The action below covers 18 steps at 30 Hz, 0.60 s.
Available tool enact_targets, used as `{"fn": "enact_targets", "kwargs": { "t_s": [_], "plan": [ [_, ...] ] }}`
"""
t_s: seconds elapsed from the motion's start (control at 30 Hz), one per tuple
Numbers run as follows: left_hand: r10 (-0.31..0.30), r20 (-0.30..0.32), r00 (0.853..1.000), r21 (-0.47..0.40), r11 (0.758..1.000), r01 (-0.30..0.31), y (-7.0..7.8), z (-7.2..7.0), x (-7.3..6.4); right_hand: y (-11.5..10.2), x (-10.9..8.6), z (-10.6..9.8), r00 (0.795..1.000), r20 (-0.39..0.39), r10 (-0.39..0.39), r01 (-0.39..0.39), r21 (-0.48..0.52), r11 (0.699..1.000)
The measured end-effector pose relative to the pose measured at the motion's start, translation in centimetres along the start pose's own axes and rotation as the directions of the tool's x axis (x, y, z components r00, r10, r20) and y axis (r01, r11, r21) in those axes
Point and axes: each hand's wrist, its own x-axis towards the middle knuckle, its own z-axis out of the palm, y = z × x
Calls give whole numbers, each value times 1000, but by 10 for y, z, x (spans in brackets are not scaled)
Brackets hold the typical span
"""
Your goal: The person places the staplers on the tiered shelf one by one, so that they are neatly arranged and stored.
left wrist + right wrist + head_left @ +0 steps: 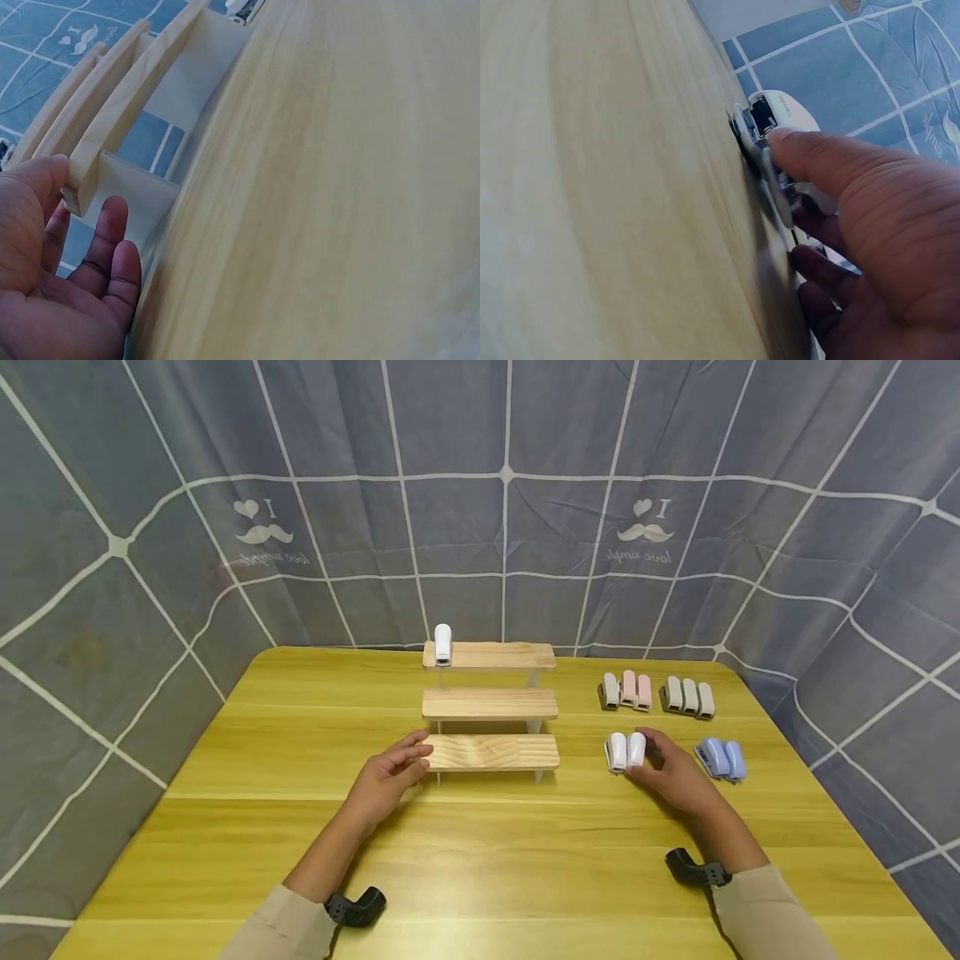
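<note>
My right hand (678, 777) pinches a small white stapler (636, 748), thumb on its near end and fingers along the far side. In the right wrist view the thumb presses against the stapler's (791, 112) open end, close to the tabletop. A second white stapler (617, 752) stands directly to its left. My left hand (382, 781) is at the left end of the lowest board of a three-step wooden display stand (491, 752). In the left wrist view its thumb touches the board's end (86, 180), while the other fingers hang loosely bent below. One white stapler (442, 645) stands on the top board's left end.
Behind the right hand are a pale grey stapler (611, 691) with two pink staplers (635, 690), and a row of three pale grey staplers (688, 697). Two blue staplers (721, 759) lie to its right. A grey-blue checked curtain (465, 527) surrounds the yellow wooden table (480, 860).
</note>
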Motion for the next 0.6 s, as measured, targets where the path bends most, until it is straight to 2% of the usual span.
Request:
{"fn": "enact_targets", "kwargs": {
  "t_s": [0.3,0.6],
  "plan": [
    [-12,7,1000,1,1000,12,-4,2,2,-10,3,-13,999,-28,-40,42,85,995],
    [-12,-3,1000,3,1000,12,-3,1,1,-25,7,-15,991,-103,-83,90,62,994]
  ]
}}
